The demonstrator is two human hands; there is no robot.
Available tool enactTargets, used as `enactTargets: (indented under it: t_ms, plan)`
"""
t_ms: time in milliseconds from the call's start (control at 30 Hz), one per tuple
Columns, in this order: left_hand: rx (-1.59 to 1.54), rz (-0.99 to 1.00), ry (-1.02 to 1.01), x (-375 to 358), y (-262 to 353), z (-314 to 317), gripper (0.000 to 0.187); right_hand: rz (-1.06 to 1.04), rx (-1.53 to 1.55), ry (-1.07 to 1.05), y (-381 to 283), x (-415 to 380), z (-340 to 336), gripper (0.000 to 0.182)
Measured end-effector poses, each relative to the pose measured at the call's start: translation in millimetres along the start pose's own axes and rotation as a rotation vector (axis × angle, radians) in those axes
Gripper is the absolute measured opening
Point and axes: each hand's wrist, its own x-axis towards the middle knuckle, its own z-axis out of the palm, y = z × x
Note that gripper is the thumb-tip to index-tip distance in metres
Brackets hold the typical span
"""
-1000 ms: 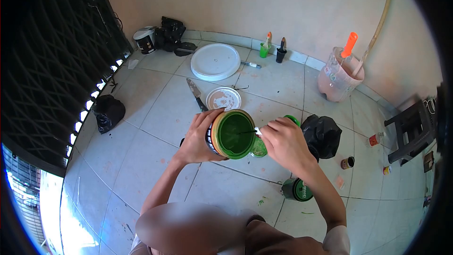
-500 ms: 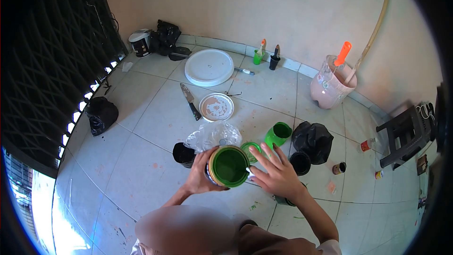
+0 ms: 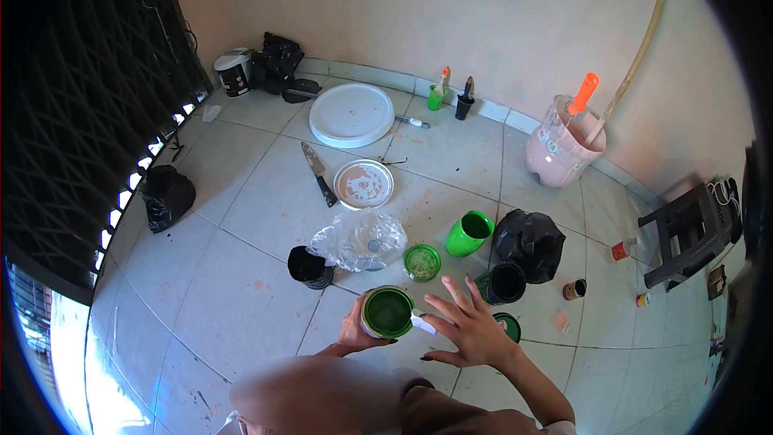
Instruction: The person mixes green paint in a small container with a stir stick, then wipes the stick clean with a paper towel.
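My left hand (image 3: 354, 328) is wrapped round the side of a paint can (image 3: 366, 327), which holds dark green paint (image 3: 390, 312) and has a bright green rim. To its right, my right hand (image 3: 471, 326) is stretched out with fingers spread and thumb apart. A small white piece (image 3: 423, 323), like paper or cloth, sits between the can's rim and my right fingertips; I cannot tell whether those fingers grip it. Just beyond the can, a round green lid (image 3: 422, 263) lies on the floor beside clear crumpled plastic (image 3: 362, 243). A green container (image 3: 469, 234) leans nearby.
Dark containers stand left (image 3: 310, 266) and right (image 3: 507, 282), the latter by a black bag (image 3: 530, 243). Farther off lie a knife (image 3: 320, 174), a small lid (image 3: 364, 184) and a large white lid (image 3: 352, 114). A pink bucket (image 3: 555, 153) and grey stool (image 3: 691, 234) stand right.
The can has moved down toward my body in my left hand, uncovering more of the green lid. My right hand has dropped slightly with fingers still spread, and another dark green lid shows beside it.
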Motion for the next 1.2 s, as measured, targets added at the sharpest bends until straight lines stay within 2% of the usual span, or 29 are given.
enactTargets:
  t_ms: [100,200,300,500,533,633,700,733,833,967,1067,1167,1200]
  plan:
    - [-0.02,0.093,0.016,0.8,-14.3,3.7,0.117,0.022,0.03,0.045,-4.3,-5.0,-0.4,0.057]
    - [-0.054,0.014,-0.024,-3.2,-17.7,2.6,0.118,0.075,0.069,0.062,-6.5,-10.1,2.9,0.056]
    - [0.08,0.009,-0.108,-2.9,-26.5,-1.8,0.121,0.096,0.138,0.135,-6.6,-20.6,14.6,0.054]
    - [0.314,0.367,0.036,-20.9,-7.5,-33.4,0.119,0.288,0.317,0.472,-10.8,-57.7,45.2,0.056]
    - [0.329,0.388,0.099,-21.3,5.7,-32.9,0.096,0.335,0.283,0.453,-11.3,-61.2,52.8,0.056]
    - [0.364,0.501,0.091,-11.9,25.7,-25.6,0.072,0.469,0.209,0.434,-14.7,-62.2,75.6,0.056]
    - [0.301,0.49,0.09,-6.9,45.2,-22.9,0.057,0.551,0.2,0.472,-28.1,-45.6,92.1,0.054]
    - [0.273,0.485,0.09,-4.8,52.4,-22.9,0.05,0.526,0.147,0.484,-31.7,-37.2,96.9,0.05]
    - [0.246,0.491,0.107,-4.2,61.4,-23.9,0.046,0.537,0.066,0.397,-30.2,-29.0,121.5,0.046]
    - [0.247,0.482,0.101,-7.5,67.3,-26.0,0.039,0.538,0.081,0.482,-26.0,-32.3,126.6,0.028]
    - [0.271,0.475,0.094,-5.3,68.8,-26.3,0.037,0.683,0.317,0.556,-26.3,-33.5,122.3,0.026]
    - [0.256,0.442,0.066,-3.4,72.4,-25.5,0.041,0.81,0.726,0.647,-20.6,-39.7,119.8,0.026]
    - [0.239,0.436,0.038,-0.7,75.3,-26.8,0.043,0.812,0.731,0.685,-20.8,-41.2,114.5,0.028]
